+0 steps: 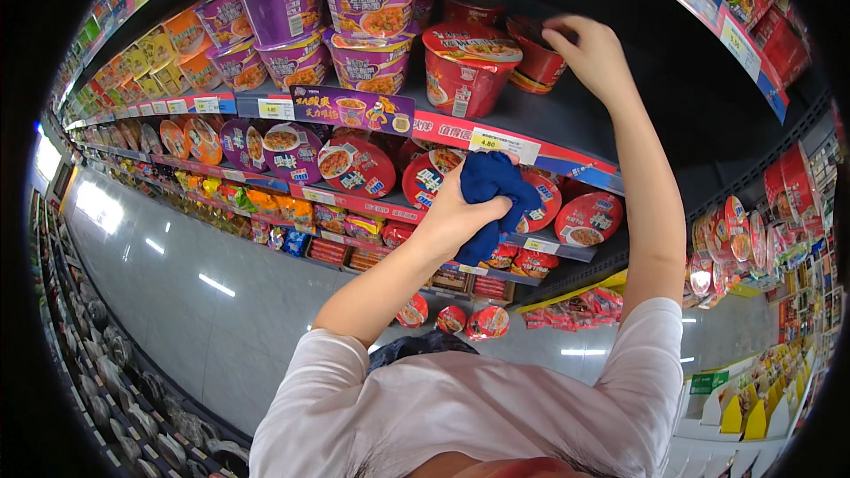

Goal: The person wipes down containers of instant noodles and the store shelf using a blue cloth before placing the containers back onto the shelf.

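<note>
A crumpled dark blue cloth (491, 196) is bunched in my left hand (458, 219), in front of the shelf's price strip. The thumb presses over its folds. My right hand (588, 46) reaches onto the upper shelf, its fingers bent at the rim of a tilted red instant noodle bowl (536, 63). Whether the fingers grip that bowl or only touch it cannot be made out. Left of it, an upright red noodle bowl (468, 73) stands near the shelf's front edge. Another red bowl (471, 6) sits behind in shadow.
Stacked purple noodle bowls (372, 26) stand to the left on the same shelf (491, 116). A lower shelf holds red noodle bowls (358, 169) with lids facing out. More red bowls (734, 232) hang over the aisle at right. Glossy tiled floor (199, 318) lies below.
</note>
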Demonstrator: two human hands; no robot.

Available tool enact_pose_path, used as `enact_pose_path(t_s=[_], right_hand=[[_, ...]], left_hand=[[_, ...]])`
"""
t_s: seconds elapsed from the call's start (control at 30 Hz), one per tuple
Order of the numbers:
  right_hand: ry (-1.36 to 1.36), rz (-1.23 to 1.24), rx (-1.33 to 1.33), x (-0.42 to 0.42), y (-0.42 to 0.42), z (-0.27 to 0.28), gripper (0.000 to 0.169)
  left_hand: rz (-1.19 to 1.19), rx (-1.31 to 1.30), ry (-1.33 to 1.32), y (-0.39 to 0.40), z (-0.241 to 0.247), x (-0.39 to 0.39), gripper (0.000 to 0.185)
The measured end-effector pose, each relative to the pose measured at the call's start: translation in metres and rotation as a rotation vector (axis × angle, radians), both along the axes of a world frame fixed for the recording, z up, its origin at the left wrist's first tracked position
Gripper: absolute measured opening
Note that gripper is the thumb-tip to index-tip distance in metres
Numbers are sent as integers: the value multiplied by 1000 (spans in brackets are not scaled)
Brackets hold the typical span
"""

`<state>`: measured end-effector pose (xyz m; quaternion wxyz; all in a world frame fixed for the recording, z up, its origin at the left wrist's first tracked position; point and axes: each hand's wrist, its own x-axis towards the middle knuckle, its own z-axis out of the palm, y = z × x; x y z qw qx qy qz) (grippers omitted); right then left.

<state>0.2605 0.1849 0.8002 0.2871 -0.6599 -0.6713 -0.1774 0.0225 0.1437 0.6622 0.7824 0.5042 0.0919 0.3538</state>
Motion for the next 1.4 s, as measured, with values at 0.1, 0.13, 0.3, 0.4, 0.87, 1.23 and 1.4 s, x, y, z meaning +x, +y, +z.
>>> enact_pose_path(t_s=[0.1, 0.13, 0.3, 0.4, 0.87, 1.23, 1.4], right_hand=[[-391, -61, 44, 28, 81, 4, 28], [-457, -62, 32, 38, 106, 0, 30], [-575, -203, -360, 33, 187, -24, 51], [-438, -141, -399, 34, 211, -32, 41], [-179, -193, -299, 49, 212, -5, 28], [943, -194, -547, 112, 240, -3, 43], [704, -191, -656, 102, 238, -4, 42]], left_hand=[[2, 39, -32, 4, -3, -5, 44], [8, 93, -22, 4, -3, -5, 44], [34, 170, 46, 19, -6, -23, 46], [111, 216, 82, 27, -12, -36, 46], [134, 108, 85, 42, -8, -46, 50], [103, 97, 78, 43, -9, -41, 48], [95, 119, 100, 46, -14, -47, 45]])
